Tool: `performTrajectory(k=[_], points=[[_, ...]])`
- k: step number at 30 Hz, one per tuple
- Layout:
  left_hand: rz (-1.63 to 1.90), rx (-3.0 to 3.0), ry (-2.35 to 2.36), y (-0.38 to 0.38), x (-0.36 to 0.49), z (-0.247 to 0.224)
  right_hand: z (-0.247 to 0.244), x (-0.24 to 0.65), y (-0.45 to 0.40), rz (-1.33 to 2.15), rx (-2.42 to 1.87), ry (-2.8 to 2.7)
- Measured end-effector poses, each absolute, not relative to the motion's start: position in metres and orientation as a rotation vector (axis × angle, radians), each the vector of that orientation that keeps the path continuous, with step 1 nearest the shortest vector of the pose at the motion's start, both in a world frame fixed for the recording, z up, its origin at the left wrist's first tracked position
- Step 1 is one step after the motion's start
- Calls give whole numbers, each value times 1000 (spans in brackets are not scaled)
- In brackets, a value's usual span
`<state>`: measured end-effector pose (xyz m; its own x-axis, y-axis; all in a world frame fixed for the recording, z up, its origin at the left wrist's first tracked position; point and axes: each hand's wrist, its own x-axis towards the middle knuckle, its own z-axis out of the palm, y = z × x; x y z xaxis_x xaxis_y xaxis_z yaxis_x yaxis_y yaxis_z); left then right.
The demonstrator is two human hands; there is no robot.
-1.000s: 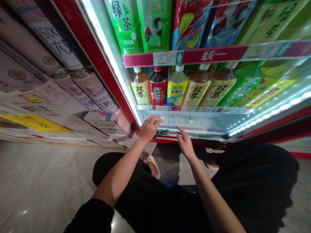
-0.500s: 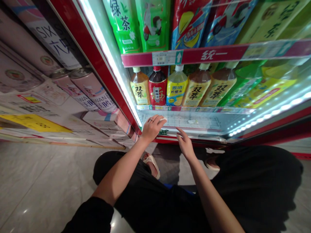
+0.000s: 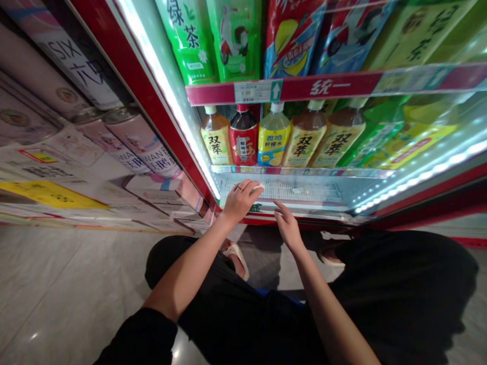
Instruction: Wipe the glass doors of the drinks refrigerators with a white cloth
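Grey stone tiles [image 3: 76, 289] cover the floor in front of a red-framed drinks cooler [image 3: 140, 86], and printed cartons [image 3: 72, 162] showing cans are stacked to its left. Seen from the head camera, green tea packs [image 3: 186, 40] stand above a red price strip [image 3: 323, 86]. Below the strip is a row of bottles: yellow-labelled tea [image 3: 215, 139], a red-labelled drink [image 3: 243, 142] and lemon water [image 3: 273, 139]. Lower still lies a white wire rack [image 3: 283, 190] with a small white object [image 3: 299, 190] on it.

The left hand [image 3: 239, 200], wearing a ring, is curled with its fingers over the rack's near left part; whether it grips anything cannot be told. The right hand [image 3: 288, 228] is half open, fingers loosely apart, just below the rack's front edge, holding nothing visible. Black clothing [image 3: 243, 324] and a sandal [image 3: 238, 258] show beneath.
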<state>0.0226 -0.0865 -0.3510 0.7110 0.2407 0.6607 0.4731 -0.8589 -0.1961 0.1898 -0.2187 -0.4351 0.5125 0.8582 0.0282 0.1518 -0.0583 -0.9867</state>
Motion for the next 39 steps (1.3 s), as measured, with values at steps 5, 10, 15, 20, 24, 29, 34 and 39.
performTrajectory(k=[5,10,15,20,24,29,34,39], points=[[-704,-2633,-435,-89,30,-357,-433,190,-219,735,-1547,-893],[-793,-2654,-446,-88,28,-352,-430,192,-220,721,-1556,-872],[-836,-2651,-519,-87,32,-353,-431,191,-220,725,-1547,-879],[-663,-2723,-352,-88,39,-358,-430,191,-219,734,-1533,-868],[-763,-2706,-389,-88,40,-355,-424,193,-218,750,-1495,-798],[-776,-2781,-407,-92,43,-356,-410,179,-201,961,-1275,-556],[-840,-2836,-472,-96,43,-357,-401,163,-176,976,-1109,-369],[-855,-2778,-380,-94,34,-353,-412,166,-172,845,-1114,-239]])
